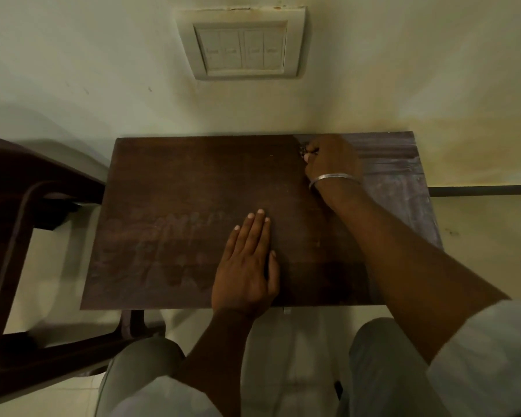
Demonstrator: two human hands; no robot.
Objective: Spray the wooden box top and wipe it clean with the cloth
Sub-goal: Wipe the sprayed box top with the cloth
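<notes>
The dark wooden box top (193, 188) fills the middle of the view, set against the wall. Pale streaks mark its right strip and its lower left part. My left hand (247, 266) lies flat on the wood near the front edge, fingers straight and together. My right hand (333, 159) is at the far right of the top, fingers curled round a small dark cloth (303, 150) that barely shows beyond the knuckles. A metal bangle sits on that wrist. No spray bottle is in view.
A dark plastic chair (18, 236) stands close on the left of the box. A switch plate (242, 43) is on the wall above. My knees in light trousers (382, 356) are right in front of the box.
</notes>
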